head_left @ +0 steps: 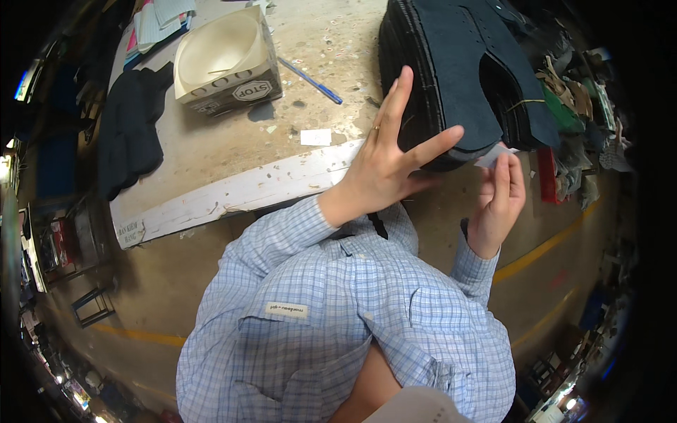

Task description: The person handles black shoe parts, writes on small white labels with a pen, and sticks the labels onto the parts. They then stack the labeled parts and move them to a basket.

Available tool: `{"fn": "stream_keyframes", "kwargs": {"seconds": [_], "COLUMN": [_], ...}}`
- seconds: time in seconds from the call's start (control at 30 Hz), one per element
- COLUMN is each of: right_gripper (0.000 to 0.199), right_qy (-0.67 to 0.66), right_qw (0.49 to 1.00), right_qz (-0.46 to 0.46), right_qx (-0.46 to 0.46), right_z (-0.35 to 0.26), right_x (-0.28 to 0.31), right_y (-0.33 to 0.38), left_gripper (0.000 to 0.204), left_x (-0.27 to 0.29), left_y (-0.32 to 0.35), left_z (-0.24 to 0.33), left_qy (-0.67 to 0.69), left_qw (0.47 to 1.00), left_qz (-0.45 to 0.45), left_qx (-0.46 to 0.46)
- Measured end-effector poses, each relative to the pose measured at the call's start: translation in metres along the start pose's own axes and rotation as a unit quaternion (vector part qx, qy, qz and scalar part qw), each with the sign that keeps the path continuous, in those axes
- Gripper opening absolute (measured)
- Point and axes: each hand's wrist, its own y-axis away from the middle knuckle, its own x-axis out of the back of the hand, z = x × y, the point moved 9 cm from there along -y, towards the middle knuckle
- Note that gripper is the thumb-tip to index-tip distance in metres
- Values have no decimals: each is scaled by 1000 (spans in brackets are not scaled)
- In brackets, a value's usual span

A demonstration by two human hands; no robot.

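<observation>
Stacked navy cut pieces [455, 77] form one thick pile at the right end of the work surface [345, 42], by its near edge; its many layers are too tight to count, and the top one has a curved cutout. Two hands are in view. The left hand [384, 166] is spread wide with nothing visible in its grasp, and blocks the pile's near left corner; whether it touches the pile cannot be told. The right hand [497, 201] pinches one pale slip [492, 156] between thumb and fingers, at the pile's near end.

On the surface lie one blue pen [310, 80], one small white paper [315, 137] and, at the left edge, a dark flat piece [134, 130] hanging partly over. Several papers [161, 27] sit at the far left. One low stool [92, 308] stands on the floor at left.

One open cardboard box [215, 106] has a rounded cream interior, where a thin pale strip lies. Right of the pile, plastic bags [570, 173] crowd beside something red [546, 174].
</observation>
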Motion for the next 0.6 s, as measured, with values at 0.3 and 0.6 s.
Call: {"fn": "stream_keyframes", "kwargs": {"seconds": [0.3,0.6], "right_gripper": [35,14], "right_qy": [128,149], "right_qw": [975,945], "right_qz": [-10,-161], "right_qx": [183,241], "right_z": [-57,-45], "right_x": [10,-54], "right_y": [-22,-37], "left_gripper": [62,69], "left_x": [10,33], "left_y": [-63,-139], "left_z": [8,-25], "left_qy": [-123,93], "left_qw": [991,991], "left_qz": [-58,-33], "left_qx": [-14,93]}}
